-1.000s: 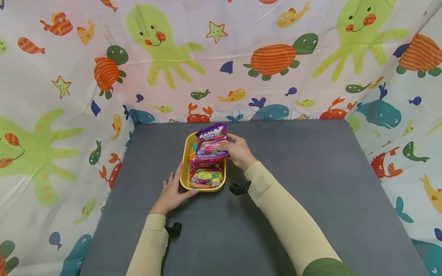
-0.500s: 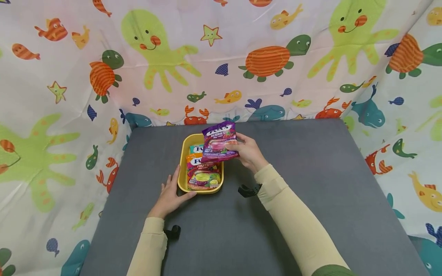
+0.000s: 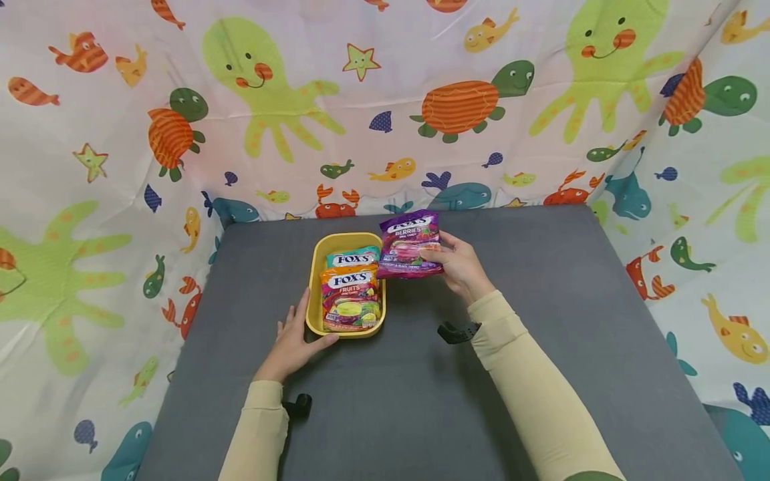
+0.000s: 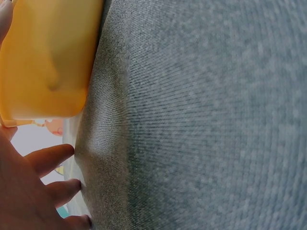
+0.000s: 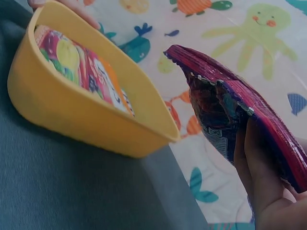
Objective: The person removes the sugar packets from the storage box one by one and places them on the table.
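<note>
1. Fingers of my right hand [image 3: 463,268] pinch the purple Fox's Berries candy bag [image 3: 410,242] by its right side. Thumb lies across the printed front; the other fingers go behind, mostly hidden in the head view. Right wrist view shows two of them against the dark back, where the print is too dim to read.

2. Position of the Berries bag: raised, tilted, at the right side of the yellow tub [image 3: 337,242]. In the head view it covers part of the tub's right rim; the right wrist view shows a gap between the two.

3. Fingers of my left hand [image 3: 291,347] are spread at the tub's near left corner, thumb along the near side, curled round nothing. Left wrist view cuts off the thumb and much of the hand; I cannot tell how firmly they press.

4. Inside the tub: the orange-and-red Fox's Fruits candy bag [image 3: 350,298] overlaps the teal Fox's bag [image 3: 353,257]. Lower part of the teal one is hidden, its flavour unreadable. Whether more lies beneath, I cannot tell.

5. Surroundings: grey cloth [image 3: 385,414] under the tub, sea-animal curtain [image 3: 385,153] behind. Both cream sleeves [image 3: 538,384] run out of frame at the bottom.
</note>
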Motion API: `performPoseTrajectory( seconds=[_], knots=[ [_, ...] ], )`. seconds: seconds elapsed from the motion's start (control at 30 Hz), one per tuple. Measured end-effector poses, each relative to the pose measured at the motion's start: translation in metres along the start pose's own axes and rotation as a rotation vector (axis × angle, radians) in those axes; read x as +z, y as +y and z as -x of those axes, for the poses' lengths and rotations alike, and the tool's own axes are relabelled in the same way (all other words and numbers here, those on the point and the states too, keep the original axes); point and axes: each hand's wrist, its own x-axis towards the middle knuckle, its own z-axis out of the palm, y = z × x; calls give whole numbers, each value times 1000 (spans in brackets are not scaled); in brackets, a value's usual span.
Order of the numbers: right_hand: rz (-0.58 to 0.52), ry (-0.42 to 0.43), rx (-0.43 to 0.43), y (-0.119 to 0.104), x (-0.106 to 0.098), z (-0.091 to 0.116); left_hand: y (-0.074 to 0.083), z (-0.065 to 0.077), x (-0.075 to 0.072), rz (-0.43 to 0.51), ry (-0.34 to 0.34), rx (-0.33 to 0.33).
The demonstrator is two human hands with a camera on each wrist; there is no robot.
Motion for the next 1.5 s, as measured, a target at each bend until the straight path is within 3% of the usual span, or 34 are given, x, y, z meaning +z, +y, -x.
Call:
performPoseTrajectory(
  seconds=[0.4, 0.7, 1.27, 1.5],
  knots=[
    [0, 29, 1, 1, -29, -7, -1, 0, -3, 15, -6, -1],
    [31, 55, 59, 21, -48, -19, -3, 1, -1, 21, -12, -8],
    [31, 24, 90, 51, -59, -35, -1, 0, -2, 12, -8, 6],
    [163, 50, 95, 54, -63, -36, 1, -1, -1, 13, -15, 3]
  ],
)
